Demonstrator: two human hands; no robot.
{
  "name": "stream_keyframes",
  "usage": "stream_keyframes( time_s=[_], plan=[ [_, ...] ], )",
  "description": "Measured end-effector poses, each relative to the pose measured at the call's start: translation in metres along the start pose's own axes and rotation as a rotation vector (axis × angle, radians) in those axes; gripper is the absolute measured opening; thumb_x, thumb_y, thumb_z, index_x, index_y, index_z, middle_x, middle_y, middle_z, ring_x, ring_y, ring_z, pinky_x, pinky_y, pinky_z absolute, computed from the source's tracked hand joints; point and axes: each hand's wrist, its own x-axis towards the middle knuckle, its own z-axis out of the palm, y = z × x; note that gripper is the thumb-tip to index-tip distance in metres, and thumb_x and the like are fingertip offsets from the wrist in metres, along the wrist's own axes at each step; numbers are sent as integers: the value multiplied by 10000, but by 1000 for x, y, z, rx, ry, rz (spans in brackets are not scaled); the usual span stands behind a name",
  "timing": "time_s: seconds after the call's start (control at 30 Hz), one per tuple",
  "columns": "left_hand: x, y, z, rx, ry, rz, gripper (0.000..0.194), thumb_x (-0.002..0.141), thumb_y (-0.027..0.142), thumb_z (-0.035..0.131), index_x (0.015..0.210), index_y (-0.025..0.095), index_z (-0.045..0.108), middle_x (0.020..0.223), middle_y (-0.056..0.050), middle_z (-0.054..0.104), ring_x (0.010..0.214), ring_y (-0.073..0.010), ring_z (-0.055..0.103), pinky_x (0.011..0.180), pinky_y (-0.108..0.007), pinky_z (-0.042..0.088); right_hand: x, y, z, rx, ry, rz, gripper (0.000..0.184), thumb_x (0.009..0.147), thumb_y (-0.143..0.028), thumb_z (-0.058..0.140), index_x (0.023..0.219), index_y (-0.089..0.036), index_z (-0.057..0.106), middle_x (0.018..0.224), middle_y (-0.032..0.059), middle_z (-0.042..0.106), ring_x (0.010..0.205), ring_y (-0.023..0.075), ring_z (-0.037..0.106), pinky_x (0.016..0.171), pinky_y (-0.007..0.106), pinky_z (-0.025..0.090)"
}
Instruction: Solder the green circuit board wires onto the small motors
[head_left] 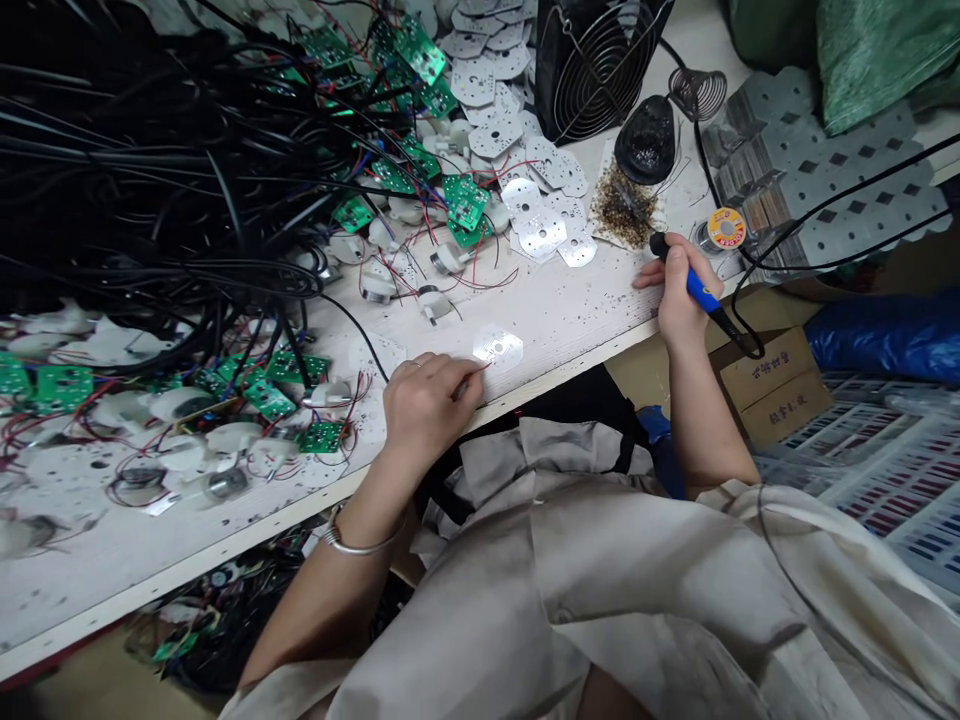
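Observation:
My right hand (686,285) is wrapped round the blue handle of a soldering iron (703,293), by the front edge of the bench. The iron's front end points toward a board strewn with brown-black crumbs (622,210). My left hand (433,400) rests on the bench edge with its fingers curled and pinched together. A thin reddish line, perhaps a wire end, shows at its fingertips; the rest of the grip is hidden. Just beyond those fingertips a shiny white plate with small holes (498,346) lies flat. A black cable (352,318) runs down to the back of my left hand.
Black cables (150,170) heap at the left, among green circuit boards (466,203) and white motors (379,285). Further back are stacked plates (495,130), a black fan (600,70) and an iron stand (645,140). A solder spool (724,229) sits beside metal sheets (832,180).

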Motion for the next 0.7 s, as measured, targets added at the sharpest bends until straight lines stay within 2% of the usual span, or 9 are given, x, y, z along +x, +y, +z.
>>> stream_keyframes(
  time_s=[0.07, 0.17, 0.2, 0.27, 0.37, 0.47, 0.57, 0.7],
  plan=[
    [1, 0, 0, -28, 14, 2, 159, 940, 205, 612, 821, 197, 716, 672, -12, 641, 666, -179, 605, 647, -319, 488, 0, -3, -1, 49, 49, -19, 472, 925, -655, 565, 1094, -228, 675, 700, -31, 662, 543, 121, 658, 540, 285, 569],
    [3, 1, 1, -107, 27, -16, 121, 935, 210, 611, 861, 200, 706, 941, -73, 729, 895, -204, 680, 786, -352, 565, -11, -15, 4, 122, 154, -95, 394, 900, -626, 627, 994, -245, 664, 769, -18, 666, 519, 121, 641, 470, 282, 546],
    [3, 1, 1, -127, 21, -27, 115, 935, 205, 606, 866, 201, 697, 1021, -79, 742, 962, -205, 691, 830, -360, 575, -18, -22, 8, 134, 163, -107, 361, 897, -603, 646, 969, -250, 655, 769, -19, 661, 507, 122, 635, 449, 281, 533],
    [5, 0, 3, -150, 2, -42, 114, 935, 187, 596, 854, 200, 675, 1057, -66, 762, 1006, -201, 706, 866, -364, 582, -38, -36, 17, 148, 141, -78, 295, 928, -555, 628, 939, -260, 633, 680, -46, 615, 450, 118, 603, 397, 265, 483],
    [6, -2, 5, -149, -25, -59, 123, 920, 164, 590, 818, 200, 649, 986, -50, 782, 984, -209, 714, 859, -380, 583, -74, -56, 34, 224, 5, 1, 330, 969, -562, 552, 867, -253, 607, 501, -97, 491, 322, 91, 494, 309, 217, 353],
    [7, -3, 4, -153, -85, -91, 134, 904, 144, 584, 799, 207, 639, 1010, -43, 785, 1015, -211, 708, 879, -396, 580, -101, -66, 47, 259, -170, 114, 371, 938, -601, 581, 816, -252, 608, 515, -96, 519, 314, 72, 487, 296, 199, 337],
    [7, -4, 2, -186, -96, -83, 135, 905, 145, 577, 798, 208, 633, 1035, -41, 786, 1025, -208, 704, 882, -395, 580, -110, -67, 52, 257, -288, 184, 410, 892, -633, 631, 762, -245, 610, 559, -85, 580, 316, 58, 487, 286, 193, 330],
    [5, -5, 0, -198, -115, -84, 139, 915, 173, 570, 798, 209, 636, 1053, -38, 785, 1030, -210, 705, 877, -403, 578, -107, -67, 50, 228, -374, 224, 404, 900, -626, 629, 763, -246, 635, 494, -90, 556, 310, 58, 469, 288, 194, 316]
  ],
)
